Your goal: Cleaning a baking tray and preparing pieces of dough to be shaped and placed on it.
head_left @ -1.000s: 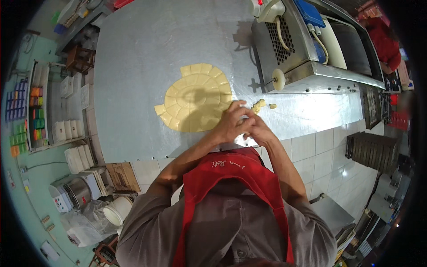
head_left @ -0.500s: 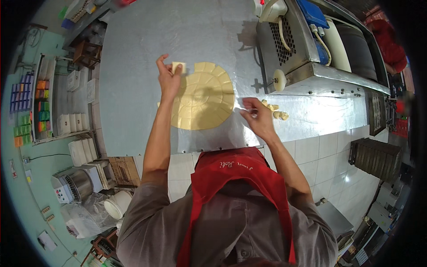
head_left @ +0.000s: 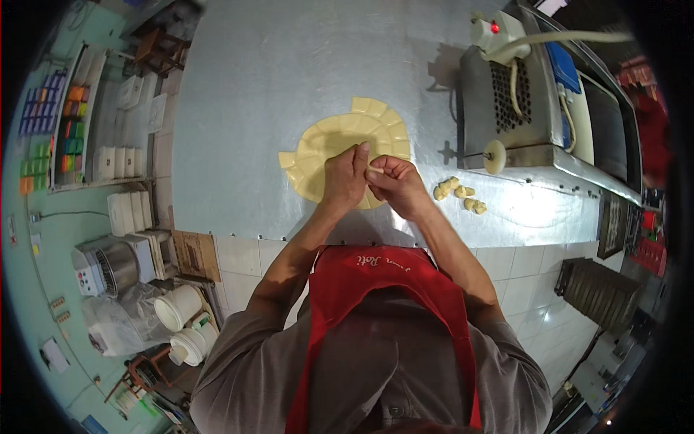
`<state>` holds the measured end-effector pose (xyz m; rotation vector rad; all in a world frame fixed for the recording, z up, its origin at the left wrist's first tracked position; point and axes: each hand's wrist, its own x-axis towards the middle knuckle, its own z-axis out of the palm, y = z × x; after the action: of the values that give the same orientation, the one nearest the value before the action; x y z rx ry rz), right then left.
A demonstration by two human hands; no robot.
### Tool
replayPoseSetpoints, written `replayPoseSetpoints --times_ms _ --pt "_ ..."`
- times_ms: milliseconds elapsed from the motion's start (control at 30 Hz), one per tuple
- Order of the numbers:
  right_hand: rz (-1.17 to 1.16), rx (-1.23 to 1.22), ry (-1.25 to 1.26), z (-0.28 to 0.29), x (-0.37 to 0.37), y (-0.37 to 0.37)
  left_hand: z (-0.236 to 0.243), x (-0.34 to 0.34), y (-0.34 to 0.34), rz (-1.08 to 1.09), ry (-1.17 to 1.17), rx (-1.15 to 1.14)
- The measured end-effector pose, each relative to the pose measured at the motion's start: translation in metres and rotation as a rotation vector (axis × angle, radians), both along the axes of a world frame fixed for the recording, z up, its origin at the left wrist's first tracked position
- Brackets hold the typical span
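The big silver table (head_left: 238,130) carries a wide, flat, yellow dough sheet (head_left: 332,137). It is cut in lots of pieces, and it spreads under both hands and out past their far side. The hands hide its near right part. A small dough bit (head_left: 375,169) sits right in the grip, between the two hands.

I count one sheet, at least three little rolled lumps (head_left: 464,192) off to the right, and one bit in the grip.

Both arms reach up from below and lean in until the hands meet. The left hand (head_left: 347,175) has its thumb pointing up and away; I can't tell if its fingers hold anything. The right hand (head_left: 397,185) is bent toward it, its thumb and finger pinching the small bit.
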<state>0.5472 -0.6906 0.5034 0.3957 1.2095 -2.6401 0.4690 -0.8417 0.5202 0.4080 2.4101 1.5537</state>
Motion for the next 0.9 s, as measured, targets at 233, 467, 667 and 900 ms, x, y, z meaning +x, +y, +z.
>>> replayPoseSetpoints --times_ms 233,467,667,900 --pt "0.493 0.235 0.104 0.029 0.009 0.012 -0.100 -0.068 -0.135 0.361 0.452 -0.326" --pt "0.321 0.678 -0.035 0.008 -0.002 -0.007 -0.071 -0.084 -0.150 0.343 0.101 -0.316" --pt "-0.168 0.711 0.169 -0.003 -0.005 -0.042 -0.033 -0.017 -0.074 0.013 -0.539 0.429" --pt "-0.189 0.672 -0.175 0.018 0.029 -0.015 -0.011 0.023 0.009 -0.139 -0.132 0.098"
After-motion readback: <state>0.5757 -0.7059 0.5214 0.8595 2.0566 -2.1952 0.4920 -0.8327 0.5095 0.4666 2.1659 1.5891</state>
